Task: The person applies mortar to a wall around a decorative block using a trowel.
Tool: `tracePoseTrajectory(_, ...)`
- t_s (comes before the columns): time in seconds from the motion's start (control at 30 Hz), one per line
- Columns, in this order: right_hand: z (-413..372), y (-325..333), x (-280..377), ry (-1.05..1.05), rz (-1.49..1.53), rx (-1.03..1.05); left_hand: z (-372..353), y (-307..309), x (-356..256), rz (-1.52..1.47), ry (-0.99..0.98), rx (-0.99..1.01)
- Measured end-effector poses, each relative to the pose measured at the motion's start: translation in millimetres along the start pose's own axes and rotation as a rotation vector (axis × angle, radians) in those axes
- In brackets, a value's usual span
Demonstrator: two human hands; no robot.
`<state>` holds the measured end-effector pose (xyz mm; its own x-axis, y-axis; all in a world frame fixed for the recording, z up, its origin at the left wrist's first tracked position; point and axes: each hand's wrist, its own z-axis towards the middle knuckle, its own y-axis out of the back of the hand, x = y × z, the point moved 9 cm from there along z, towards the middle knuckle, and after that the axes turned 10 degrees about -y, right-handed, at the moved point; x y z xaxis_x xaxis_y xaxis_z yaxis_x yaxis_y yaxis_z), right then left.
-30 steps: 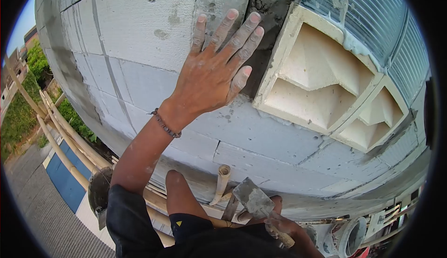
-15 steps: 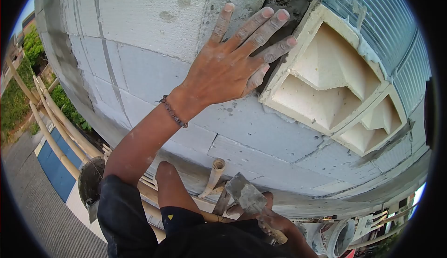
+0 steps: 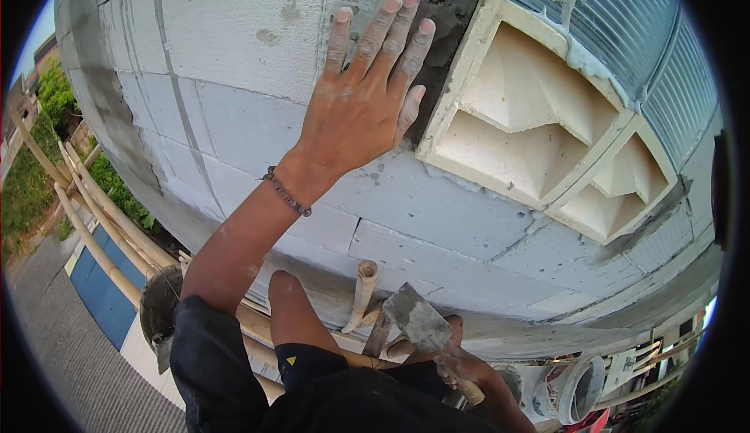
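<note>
My left hand (image 3: 355, 105) is laid open against the pale block wall (image 3: 226, 50), back toward me, with dusty grey fingers pointing up. Its fingertips and thumb lie beside a dark mortar-lined gap (image 3: 447, 23), left of a cream vent block (image 3: 539, 73) with angled recesses. Whether the whole palm touches the wall is hidden. Low in view, my right hand (image 3: 467, 364) is closed around the wooden handle of a trowel (image 3: 418, 317). The trowel's flat metal blade is smeared with grey mortar and points up and left.
Ribbed glass blocks (image 3: 601, 11) adjoin the vent blocks at upper right. Bamboo poles (image 3: 117, 214) run along the left, above a corrugated roof (image 3: 70, 339). A mortar-stained bowl (image 3: 160, 308) is near my left elbow. A bucket (image 3: 582, 390) stands at lower right.
My left hand has slid left, away from the vent block's edge, and its fingers are less spread. The view has shifted slightly. My right hand still holds the trowel.
</note>
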<state>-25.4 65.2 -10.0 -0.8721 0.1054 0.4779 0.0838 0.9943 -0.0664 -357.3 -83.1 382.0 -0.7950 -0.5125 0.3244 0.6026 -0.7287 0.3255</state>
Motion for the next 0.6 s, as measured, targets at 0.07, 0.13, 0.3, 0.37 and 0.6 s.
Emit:
tracePoseTrajectory(0.07,-4,-3,1,0.006,0.001,0.001,-2,-2,-4,0.019,-0.041,0.010)
tracePoseTrajectory(0.13,-6,-5,1,0.015,-0.005,-0.014,0,-5,-6,0.115,-0.057,0.019)
tracePoseTrajectory(0.3,4,3,-14,-0.033,-0.004,-0.023,4,-12,-20,0.423,-0.048,0.155)
tracePoseTrajectory(0.37,2,5,-11,0.000,-0.025,-0.051,7,-2,-18,0.288,0.011,0.104)
tracePoseTrajectory(0.6,3,8,-16,0.101,-0.005,-0.001,1,-5,-9,0.138,-0.043,0.044)
